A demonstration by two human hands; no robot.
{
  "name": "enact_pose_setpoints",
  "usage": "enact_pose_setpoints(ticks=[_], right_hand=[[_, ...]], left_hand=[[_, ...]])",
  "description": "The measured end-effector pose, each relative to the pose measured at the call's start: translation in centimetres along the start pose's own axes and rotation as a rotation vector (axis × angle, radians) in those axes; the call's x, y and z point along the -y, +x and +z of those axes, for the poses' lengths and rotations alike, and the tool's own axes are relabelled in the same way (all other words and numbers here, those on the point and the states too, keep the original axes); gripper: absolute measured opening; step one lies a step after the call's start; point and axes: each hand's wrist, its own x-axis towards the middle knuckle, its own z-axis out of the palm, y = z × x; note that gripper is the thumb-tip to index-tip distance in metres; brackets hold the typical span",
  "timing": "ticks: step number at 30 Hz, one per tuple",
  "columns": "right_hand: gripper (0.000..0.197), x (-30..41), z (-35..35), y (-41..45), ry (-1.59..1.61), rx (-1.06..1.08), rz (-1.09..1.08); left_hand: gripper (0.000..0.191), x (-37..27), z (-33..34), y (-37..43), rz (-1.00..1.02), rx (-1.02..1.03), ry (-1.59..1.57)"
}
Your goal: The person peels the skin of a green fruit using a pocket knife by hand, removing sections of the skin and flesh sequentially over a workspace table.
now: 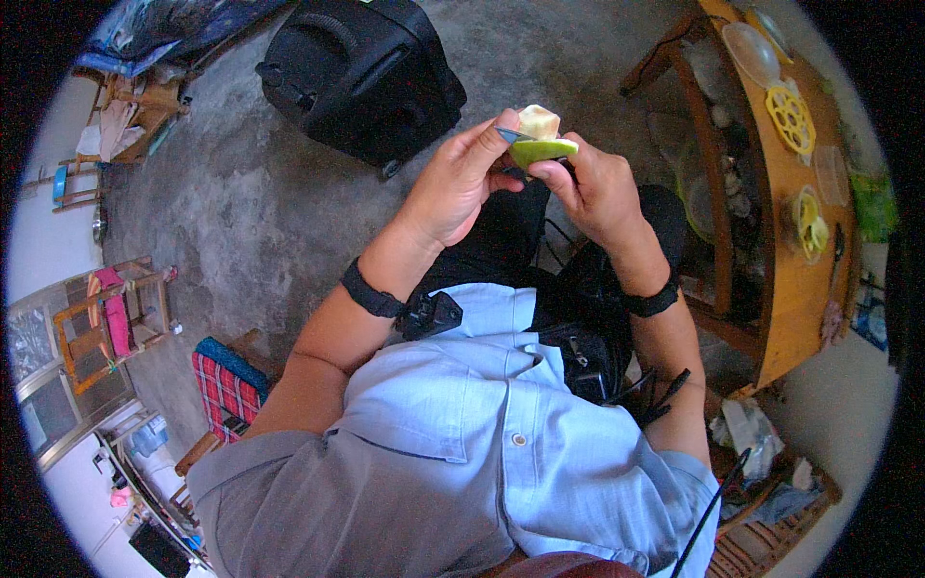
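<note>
My left hand (462, 170) and my right hand (596, 180) meet in front of me, above my knees. Between them is a pale, peeled-looking piece of fruit (539, 121), with my left thumb and fingers at its left side. Just below it, my right thumb and forefinger pinch a green-skinned piece of fruit (542, 150). A knife blade (514, 135) lies between the two pieces, its tip by my left thumb. The knife's handle is hidden, so I cannot tell which hand holds it. Whether the two pieces are still joined is unclear.
A wooden table (791, 318) at the right bears a yellow slotted disc (790, 119), a clear bowl (751, 54) and a clear cup (811, 220) with yellowish pieces. A black wheeled case (361, 79) stands ahead on the concrete floor (224, 195). Left is a plaid-cushioned chair (227, 394).
</note>
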Motion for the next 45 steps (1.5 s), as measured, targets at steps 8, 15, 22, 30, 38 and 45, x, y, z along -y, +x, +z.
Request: enact_pose_setpoints(ticks=[8, 15, 22, 30, 38, 45], right_hand=[[0.030, -0.2, 0.1, -0.1, -0.069, -0.032, -0.105], [0.026, -0.7, 0.0, -0.4, -0.097, -0.063, -0.169], [0.027, -0.9, 0.0, -0.6, -0.141, -0.103, -0.252], [0.026, -1.1, 0.0, -0.6, -0.170, -0.176, -0.329], [0.021, -1.3, 0.1, -0.9, -0.102, -0.193, -0.339], [0.020, -2.5, -4.9, 0.0, -0.050, -0.508, 0.049]], left_hand=[[0.041, 0.1, -0.2, -0.1, -0.058, 0.002, -0.079], [0.041, 0.5, -0.2, 0.1, -0.099, 0.027, -0.125], [0.042, 1.0, -0.3, 0.3, -0.115, 0.052, -0.168], [0.044, 1.4, -0.2, 0.4, -0.186, 0.075, -0.294], [0.043, 0.7, 1.0, 0.3, -0.174, 0.079, -0.416], [0.047, 0.6, 0.0, 0.7, -0.089, 0.147, -0.364]])
